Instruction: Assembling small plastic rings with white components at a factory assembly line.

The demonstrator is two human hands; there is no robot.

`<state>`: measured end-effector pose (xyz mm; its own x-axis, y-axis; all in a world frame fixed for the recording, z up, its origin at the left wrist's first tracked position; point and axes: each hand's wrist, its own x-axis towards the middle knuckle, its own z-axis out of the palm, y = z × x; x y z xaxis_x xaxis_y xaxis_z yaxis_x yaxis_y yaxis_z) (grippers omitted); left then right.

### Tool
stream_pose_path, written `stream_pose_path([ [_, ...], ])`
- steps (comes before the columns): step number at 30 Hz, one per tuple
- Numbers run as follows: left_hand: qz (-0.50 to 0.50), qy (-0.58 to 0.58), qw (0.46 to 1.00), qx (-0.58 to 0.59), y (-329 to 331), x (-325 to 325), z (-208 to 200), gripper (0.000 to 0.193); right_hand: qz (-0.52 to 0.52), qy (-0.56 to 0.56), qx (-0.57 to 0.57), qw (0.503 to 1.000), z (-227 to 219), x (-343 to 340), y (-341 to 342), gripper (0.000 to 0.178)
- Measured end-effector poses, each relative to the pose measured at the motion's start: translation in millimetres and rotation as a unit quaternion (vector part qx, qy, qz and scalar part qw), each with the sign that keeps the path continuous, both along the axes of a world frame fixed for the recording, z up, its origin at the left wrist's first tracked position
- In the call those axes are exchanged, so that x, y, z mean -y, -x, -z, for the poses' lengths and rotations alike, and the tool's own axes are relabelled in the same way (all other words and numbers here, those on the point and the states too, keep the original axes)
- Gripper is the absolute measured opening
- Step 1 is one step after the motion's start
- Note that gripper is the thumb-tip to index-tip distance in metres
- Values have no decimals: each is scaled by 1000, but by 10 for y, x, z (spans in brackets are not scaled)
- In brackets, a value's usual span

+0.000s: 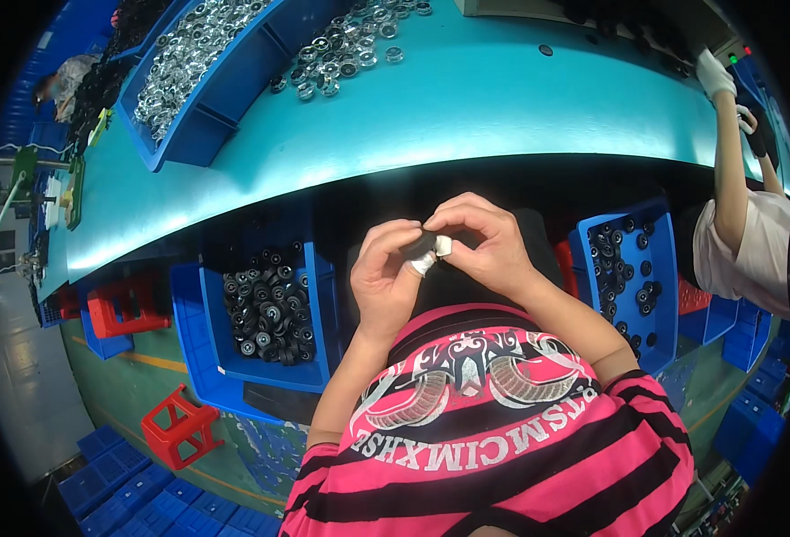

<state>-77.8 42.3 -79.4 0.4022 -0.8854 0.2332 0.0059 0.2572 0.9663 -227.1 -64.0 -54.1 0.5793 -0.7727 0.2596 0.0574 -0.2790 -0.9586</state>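
My hands meet in front of my chest, just off the near edge of the turquoise table. Between the thumb and fingers of my left hand (386, 273) is a small black wheel (420, 245), partly covered by the fingertips. The fingers of my right hand (489, 242) bend over the same wheel from the other side, and its thumb presses in close to it. White wrapping covers both thumb tips. Left of my hands, a blue bin (324, 313) holds many small black wheels (270, 309) with pale hubs.
On the turquoise table (467, 98), a blue tray (200, 121) holds clear round hubs, with more hubs (350, 54) loose beside it. Another blue bin (668, 295) with black wheels stands right. A gloved co-worker (744, 242) works there. Red stools (178, 428) are left.
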Motion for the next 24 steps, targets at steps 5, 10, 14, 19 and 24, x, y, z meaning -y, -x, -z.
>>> stream_pose_path([
  [5, 19, 8, 1000, 22, 38, -13, -85, 60, 31, 88, -2, 996, 34, 42, 44, 22],
  [10, 18, 11, 999, 31, 44, -1, -121, 60, 42, 70, -5, 997, 43, 24, 55, 23],
  [14, -9, 4, 1000, -26, 102, 12, -144, 54, 28, 11, 12, 999, 65, 10, 40, 22],
  [19, -14, 6, 990, 143, -9, -16, -73, 38, -7, -56, 38, 998, 93, 6, 61, 22],
  [24, -53, 21, 965, 256, -29, -2, -119, 30, -13, -35, 33, 999, 73, -20, 36, 26],
])
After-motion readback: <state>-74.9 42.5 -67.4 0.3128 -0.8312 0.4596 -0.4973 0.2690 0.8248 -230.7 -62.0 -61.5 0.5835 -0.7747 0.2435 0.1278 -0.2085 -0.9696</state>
